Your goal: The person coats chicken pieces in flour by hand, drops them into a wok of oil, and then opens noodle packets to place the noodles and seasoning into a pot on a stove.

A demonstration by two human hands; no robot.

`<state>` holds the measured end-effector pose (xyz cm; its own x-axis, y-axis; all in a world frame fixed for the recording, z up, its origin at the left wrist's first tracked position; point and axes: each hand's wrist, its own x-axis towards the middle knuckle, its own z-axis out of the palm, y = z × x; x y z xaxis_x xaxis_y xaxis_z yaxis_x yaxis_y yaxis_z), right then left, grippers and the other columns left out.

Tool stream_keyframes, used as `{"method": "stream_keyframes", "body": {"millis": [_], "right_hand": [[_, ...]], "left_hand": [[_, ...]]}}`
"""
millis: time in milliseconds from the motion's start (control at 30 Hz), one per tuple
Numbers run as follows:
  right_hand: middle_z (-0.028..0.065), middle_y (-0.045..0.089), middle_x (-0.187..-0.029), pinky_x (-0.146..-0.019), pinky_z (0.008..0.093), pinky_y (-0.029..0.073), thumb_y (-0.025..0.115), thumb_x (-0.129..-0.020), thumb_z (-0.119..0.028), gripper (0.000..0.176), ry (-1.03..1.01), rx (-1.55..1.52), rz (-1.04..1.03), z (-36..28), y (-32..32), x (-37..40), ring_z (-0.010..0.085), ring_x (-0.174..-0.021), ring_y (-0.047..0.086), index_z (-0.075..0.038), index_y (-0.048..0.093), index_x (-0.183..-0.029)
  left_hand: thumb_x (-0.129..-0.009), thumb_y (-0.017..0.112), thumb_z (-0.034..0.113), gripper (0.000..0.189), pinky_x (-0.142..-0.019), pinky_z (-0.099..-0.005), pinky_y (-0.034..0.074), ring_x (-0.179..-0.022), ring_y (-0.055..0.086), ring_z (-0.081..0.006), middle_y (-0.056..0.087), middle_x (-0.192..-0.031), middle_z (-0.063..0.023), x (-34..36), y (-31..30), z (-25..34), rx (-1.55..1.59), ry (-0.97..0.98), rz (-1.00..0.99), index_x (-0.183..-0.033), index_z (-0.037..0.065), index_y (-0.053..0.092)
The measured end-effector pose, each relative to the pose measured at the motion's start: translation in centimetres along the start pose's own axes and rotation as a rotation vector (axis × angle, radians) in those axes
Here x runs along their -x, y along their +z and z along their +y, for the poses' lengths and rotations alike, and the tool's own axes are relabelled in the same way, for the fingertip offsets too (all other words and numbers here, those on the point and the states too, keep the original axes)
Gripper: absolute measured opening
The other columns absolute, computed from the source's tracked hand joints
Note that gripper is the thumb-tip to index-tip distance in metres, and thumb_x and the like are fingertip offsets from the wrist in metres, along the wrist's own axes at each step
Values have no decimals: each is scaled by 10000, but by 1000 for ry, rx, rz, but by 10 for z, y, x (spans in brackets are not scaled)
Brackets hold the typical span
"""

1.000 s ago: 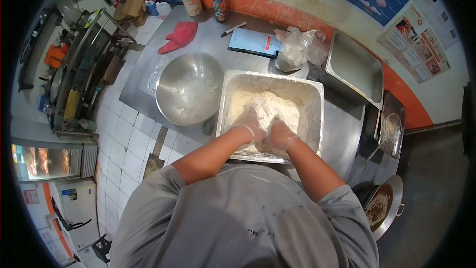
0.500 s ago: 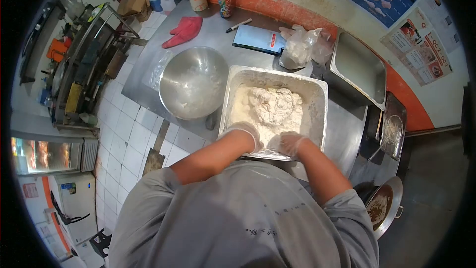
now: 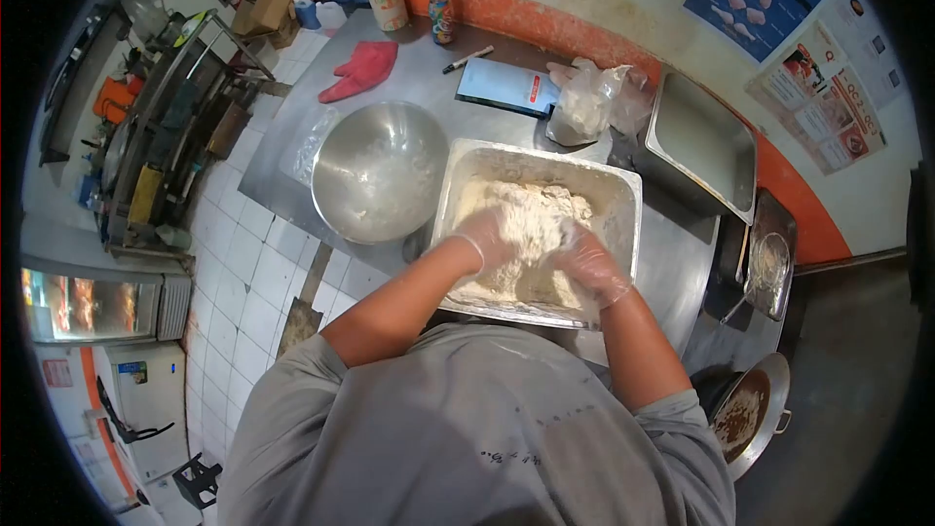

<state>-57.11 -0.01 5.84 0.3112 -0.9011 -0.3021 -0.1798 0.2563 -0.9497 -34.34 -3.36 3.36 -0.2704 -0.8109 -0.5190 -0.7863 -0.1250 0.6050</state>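
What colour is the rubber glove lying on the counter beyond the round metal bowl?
The rubber glove is red; head view.

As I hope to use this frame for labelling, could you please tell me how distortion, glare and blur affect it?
Head view: strong fisheye with black corners, and the table edges bow. Head view: soft glare on the bowl and the pan. Head view: the left hand and right hand look slightly smeared in the flour. The light is even and the shadows are faint.
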Motion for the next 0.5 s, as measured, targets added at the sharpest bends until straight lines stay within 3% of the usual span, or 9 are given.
{"method": "stream_keyframes", "body": {"millis": [67, 100, 167, 233, 300, 333, 400, 467, 500], "right_hand": [[288, 667, -1336, -1040, 415, 530, 884, -703, -405, 932, 184, 369, 198, -1, -28, -15, 379, -1229, 668, 108, 552, -1406], [288, 667, -1336, -1040, 415, 530, 884, -703, -405, 932, 181, 369, 201, 8, -32, -30, 379, -1229, 668, 108, 552, -1406], [298, 659, -1343, -1063, 427, 523, 928, -656, -422, 1020, 291, 849, 97, 30, -39, -61, 392, -1248, 657, 137, 528, -1409], [308, 653, -1339, -1079, 426, 518, 955, -615, -448, 1101, 249, 830, 80, 27, -14, -71, 409, -1261, 644, 159, 505, -1416], [309, 645, -1350, -1081, 419, 517, 971, -617, -414, 1114, 80, 1124, 59, 55, 8, -90, 406, -1275, 634, 150, 480, -1442], [309, 645, -1350, -1081, 419, 517, 971, -617, -414, 1114, 80, 1123, 60, 49, 9, -81, 406, -1275, 634, 150, 480, -1442], [292, 654, -1343, -1062, 410, 525, 966, -656, -297, 1052, -29, 751, 100, 22, 8, -55, 398, -1267, 638, 132, 455, -1468], [277, 676, -1307, -1041, 413, 533, 952, -679, -242, 967, -74, 689, 107, 27, 1, -48, 395, -1233, 658, 101, 489, -1456], [262, 697, -1271, -1020, 417, 541, 937, -703, -187, 887, -114, 620, 106, 29, -3, -46, 392, -1199, 677, 71, 522, -1444]], "left_hand": [[-825, 819, 469, 957, -1094, -395, 494, -1327, 607, -370, 583, -1446, -314, -6, -18, 12, -13, -55, 50, -1516, -84, 455], [-820, 823, 467, 981, -1103, -388, 489, -1330, 604, -373, 582, -1451, -307, -9, -28, 24, -66, -141, 60, -1526, -93, 436], [-814, 827, 465, 1006, -1112, -382, 485, -1332, 601, -376, 581, -1456, -300, -19, -28, 37, -125, -210, 83, -1536, -102, 416], [-772, 763, 554, 1036, -1175, -378, 430, -1376, 564, -367, 546, -1498, -292, -36, -10, 35, -194, -134, 49, -1491, -126, 456], [-777, 758, 493, 1021, -1182, -371, 420, -1372, 567, -362, 550, -1489, -301, -40, 0, 44, -295, -38, 33, -1545, -80, 407], [-778, 759, 484, 1005, -1175, -364, 426, -1363, 573, -357, 549, -1495, -293, -57, 15, 31, -181, -27, 46, -1556, -49, 412], [-779, 761, 475, 990, -1169, -357, 431, -1354, 579, -352, 547, -1500, -284, -70, 27, 18, -72, -6, 61, -1566, -18, 417], [-799, 748, 450, 872, -1147, -339, 447, -1324, 597, -345, 590, -1459, -265, -71, 32, 8, 231, 449, 162, -1515, 13, 507], [-799, 748, 450, 872, -1147, -339, 447, -1324, 597, -345, 590, -1459, -265, -70, 27, 5, 231, 452, 158, -1515, 13, 507]]}}
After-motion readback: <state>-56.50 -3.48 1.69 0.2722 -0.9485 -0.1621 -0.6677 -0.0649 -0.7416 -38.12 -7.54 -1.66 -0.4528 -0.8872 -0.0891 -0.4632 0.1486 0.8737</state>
